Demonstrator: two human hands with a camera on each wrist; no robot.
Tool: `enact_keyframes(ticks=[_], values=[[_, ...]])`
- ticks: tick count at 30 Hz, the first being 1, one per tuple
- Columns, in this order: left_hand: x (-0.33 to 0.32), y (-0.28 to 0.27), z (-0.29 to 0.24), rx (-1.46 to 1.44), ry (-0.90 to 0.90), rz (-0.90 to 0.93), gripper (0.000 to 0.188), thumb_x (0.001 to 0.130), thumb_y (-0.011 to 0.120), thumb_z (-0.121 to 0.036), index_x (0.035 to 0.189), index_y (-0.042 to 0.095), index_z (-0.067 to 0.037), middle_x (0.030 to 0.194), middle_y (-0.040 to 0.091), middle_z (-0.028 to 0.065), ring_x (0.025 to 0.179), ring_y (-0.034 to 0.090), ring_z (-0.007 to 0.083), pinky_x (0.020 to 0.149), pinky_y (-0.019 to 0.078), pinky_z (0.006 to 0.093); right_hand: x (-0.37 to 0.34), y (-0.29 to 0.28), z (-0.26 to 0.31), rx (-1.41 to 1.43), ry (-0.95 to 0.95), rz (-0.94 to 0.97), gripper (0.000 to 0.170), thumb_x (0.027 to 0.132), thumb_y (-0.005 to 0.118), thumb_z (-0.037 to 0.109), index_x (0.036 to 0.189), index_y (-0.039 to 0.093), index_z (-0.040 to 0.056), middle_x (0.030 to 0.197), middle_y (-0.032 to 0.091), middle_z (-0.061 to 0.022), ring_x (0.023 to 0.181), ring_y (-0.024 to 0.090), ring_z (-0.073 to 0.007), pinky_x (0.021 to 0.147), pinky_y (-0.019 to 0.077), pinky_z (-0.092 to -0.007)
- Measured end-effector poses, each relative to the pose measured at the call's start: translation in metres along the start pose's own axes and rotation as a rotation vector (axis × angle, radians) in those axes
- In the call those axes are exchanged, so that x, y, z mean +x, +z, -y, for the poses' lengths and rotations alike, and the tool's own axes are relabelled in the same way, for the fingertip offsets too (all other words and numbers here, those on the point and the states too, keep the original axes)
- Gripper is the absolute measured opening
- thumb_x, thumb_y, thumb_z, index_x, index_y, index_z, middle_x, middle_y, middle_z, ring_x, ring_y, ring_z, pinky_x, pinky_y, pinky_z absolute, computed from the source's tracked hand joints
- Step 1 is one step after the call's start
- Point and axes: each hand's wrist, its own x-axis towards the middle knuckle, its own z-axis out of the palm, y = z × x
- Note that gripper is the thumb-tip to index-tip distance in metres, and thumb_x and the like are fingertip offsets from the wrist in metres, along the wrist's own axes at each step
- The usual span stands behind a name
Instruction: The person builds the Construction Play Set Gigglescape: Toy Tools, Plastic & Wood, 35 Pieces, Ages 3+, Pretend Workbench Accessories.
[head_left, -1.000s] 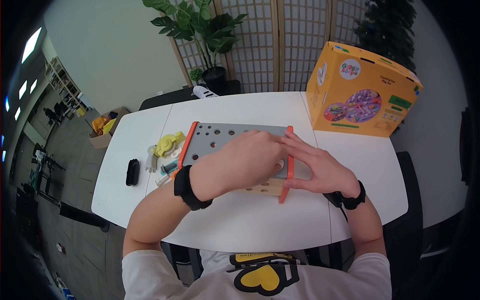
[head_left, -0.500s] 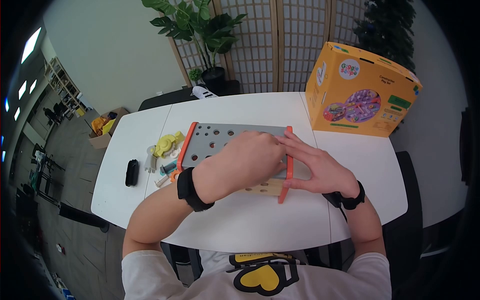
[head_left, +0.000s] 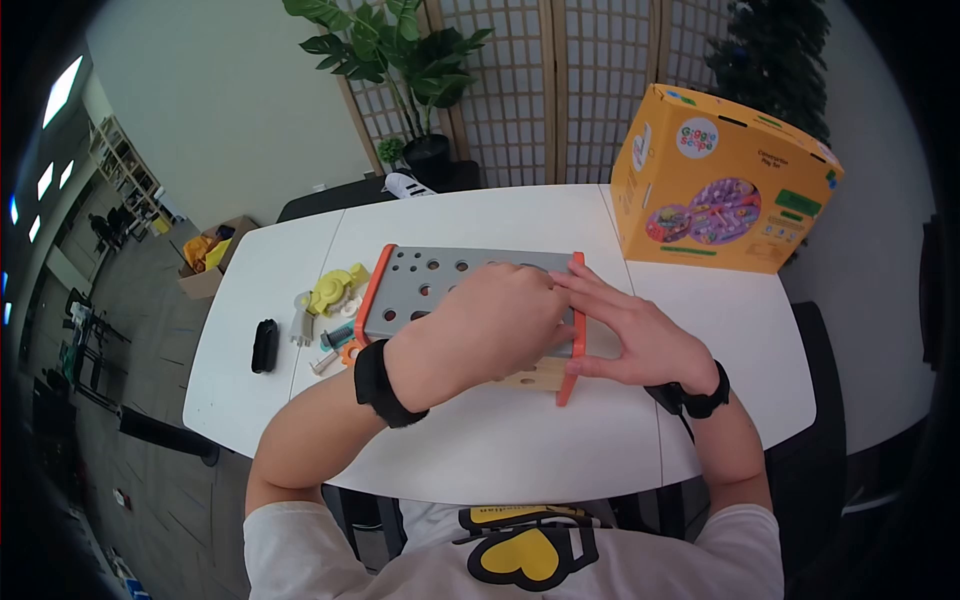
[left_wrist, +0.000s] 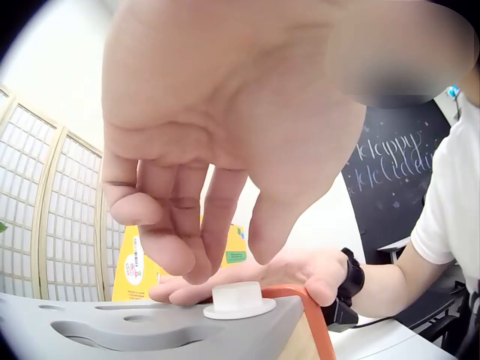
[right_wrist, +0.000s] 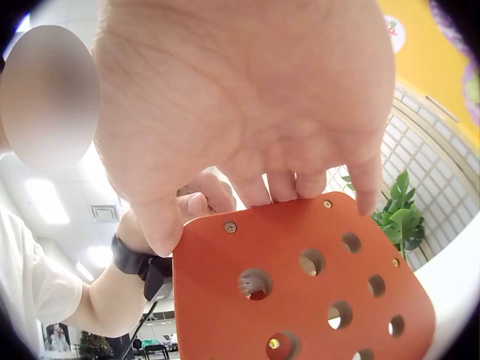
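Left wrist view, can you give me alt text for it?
A person's left hand hangs over a white knob on a grey top with holes. Beyond, the right hand touches the orange end panel, and a yellow box stands behind.

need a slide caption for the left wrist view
Left hand poised over a white peg on the gray bench top, right hand at the orange end.

One table (head_left: pixel 460 450), one toy bench (head_left: pixel 409 284) with two orange ends (head_left: pixel 375 292) and one white knob (left_wrist: pixel 238 301); one left hand (head_left: pixel 487 318), one right hand (head_left: pixel 655 340), two black wristbands (head_left: pixel 379 384); one yellow box (head_left: pixel 735 170) at the table's far right corner, one black case (head_left: pixel 264 346) near its left edge; small toy pieces (head_left: pixel 335 288) beside the bench overlap too much to count; beyond the far edge, one shoe (head_left: pixel 407 186)
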Motion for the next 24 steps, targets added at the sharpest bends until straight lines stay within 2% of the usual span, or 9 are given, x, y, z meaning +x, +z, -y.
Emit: enact_keyframes(ticks=[1,7,13,16,22,24], values=[[0.0,0.002,0.0,0.015,-0.027,0.054,0.019,0.085,0.074,-0.017,0.09,0.07,0.001,0.079,0.066,0.0142,0.077,0.068,0.0338,0.076,0.0545,0.0429,0.0,0.0,0.0,-0.002,-0.003,-0.001,0.081,0.087,0.077,0.043,0.15,0.046,0.0026,0.162,0.038,-0.0113,0.152,0.029,-0.0317,0.118,0.0383,-0.0422],[-0.001,0.007,0.008,-0.072,0.074,-0.003,0.02,0.087,0.073,-0.015,0.082,0.068,0.003,0.079,0.066,0.0153,0.076,0.067,0.0348,0.074,0.0536,0.0437,0.0,0.0,0.0,0.001,0.001,0.001,0.082,0.085,0.079,0.042,0.149,0.048,0.0014,0.16,0.04,-0.0116,0.152,0.03,-0.032,0.118,0.0383,-0.0427],[-0.004,0.007,0.013,-0.131,0.169,-0.068,0.016,0.089,0.072,-0.012,0.086,0.069,0.004,0.081,0.066,0.017,0.075,0.066,0.0362,0.074,0.053,0.0436,0.001,-0.008,0.005,-0.047,-0.049,-0.009,0.082,0.079,0.085,0.042,0.144,0.053,0.0021,0.157,0.045,-0.0111,0.149,0.037,-0.031,0.118,0.0376,-0.0429],[-0.017,-0.01,0.017,-0.227,0.125,-0.099,0.018,0.09,0.073,-0.015,0.093,0.073,0.003,0.084,0.069,0.0162,0.075,0.068,0.0339,0.072,0.0547,0.0403,0.002,-0.008,0.002,-0.119,-0.078,-0.03,0.083,0.073,0.087,0.046,0.14,0.058,0.0055,0.154,0.05,-0.0093,0.146,0.042,-0.0301,0.116,0.0394,-0.0437],[-0.077,-0.043,0.064,-0.187,-0.117,-0.345,0.024,0.089,0.076,-0.021,0.102,0.076,0.0,0.086,0.073,0.0127,0.075,0.072,0.0239,0.07,0.0564,0.0332,-0.003,-0.002,0.006,-0.284,-0.062,-0.14,0.085,0.059,0.091,0.053,0.129,0.068,0.0099,0.142,0.062,-0.0058,0.137,0.052,-0.0266,0.105,0.0461,-0.0416],[-0.101,-0.047,0.077,-0.149,-0.254,-0.327,0.022,0.091,0.075,-0.02,0.102,0.077,-0.001,0.087,0.074,0.0118,0.076,0.071,0.0218,0.069,0.0553,0.0316,-0.003,0.002,0.008,-0.3,-0.064,-0.186,0.084,0.057,0.091,0.054,0.125,0.07,0.0098,0.137,0.064,-0.0063,0.133,0.055,-0.0265,0.104,0.0465,-0.0418]])
